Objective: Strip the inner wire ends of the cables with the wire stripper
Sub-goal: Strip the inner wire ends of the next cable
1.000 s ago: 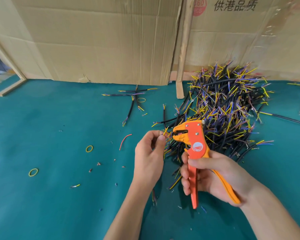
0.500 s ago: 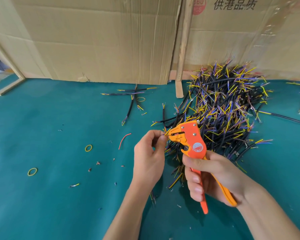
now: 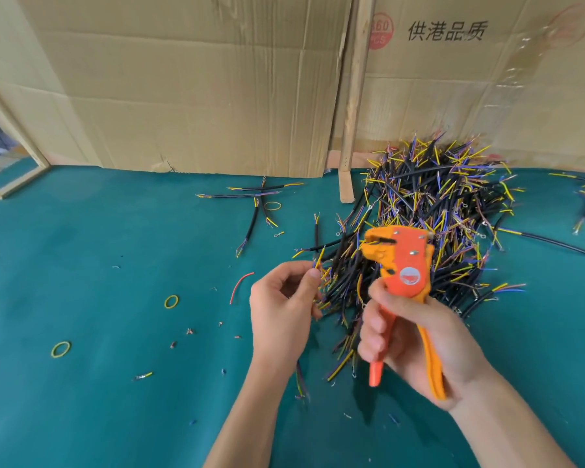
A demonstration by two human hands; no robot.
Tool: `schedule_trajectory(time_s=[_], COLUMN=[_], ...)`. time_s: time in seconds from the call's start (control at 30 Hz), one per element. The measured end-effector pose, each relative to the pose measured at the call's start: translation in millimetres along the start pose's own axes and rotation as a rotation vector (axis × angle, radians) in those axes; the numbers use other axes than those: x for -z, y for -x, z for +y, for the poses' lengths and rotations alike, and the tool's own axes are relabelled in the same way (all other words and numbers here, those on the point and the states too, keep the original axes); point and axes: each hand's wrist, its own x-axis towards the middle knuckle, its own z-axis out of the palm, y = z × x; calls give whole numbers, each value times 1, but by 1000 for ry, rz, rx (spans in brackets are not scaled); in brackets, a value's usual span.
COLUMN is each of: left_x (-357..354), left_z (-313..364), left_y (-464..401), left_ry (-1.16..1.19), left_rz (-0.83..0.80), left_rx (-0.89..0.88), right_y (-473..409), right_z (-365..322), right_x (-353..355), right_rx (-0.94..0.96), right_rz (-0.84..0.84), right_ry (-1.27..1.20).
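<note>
Green worktop (image 3: pixel 81 248): left hand (image 3: pixel 281 312) pinches wire ends (image 3: pixel 320 265) pointing toward one o'clock; right hand (image 3: pixel 416 336) grips wire stripper (image 3: pixel 402 265), its jaws at three o'clock from them.

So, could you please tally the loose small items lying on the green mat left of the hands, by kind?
Yellow rubber bands: 3, one near the separate cables, one mid-mat, one far left
Red wire piece: 1
Total: 4, not counting the tiny insulation scraps, which are too small to count.
</note>
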Motion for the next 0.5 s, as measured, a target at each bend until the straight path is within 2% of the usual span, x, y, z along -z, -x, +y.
schedule_trajectory(time_s=[0.07, 0.17, 0.23, 0.3, 0.37, 0.43, 0.5], left_x=[-13, -40, -43, -23, 8, 34, 50], left_z=[9, 26, 30, 26, 14, 0, -11], left_y=[-9, -36, -70, -105, -127, -135, -139], left_ry=[0, -41, -313, -722, -1072, -1249, -1301], left_rz=[-5, -195, -178, -6, 76, 53, 11], left_rx=[-18, 2, -23, -77, 33, 189, 233], right_y=[2, 4, 4, 3, 2, 2, 2], right_z=[-9, -14, -12, -10, -6, -2, 1], right_x=[7, 14, 14, 11, 8, 6, 2], right_rx=[54, 76, 74, 59, 31, -2, -38], right_rz=[-57, -83, -88, -94, -102, -129, -152], right_ry=[-59, -117, -105, -92, -89, -77, -62])
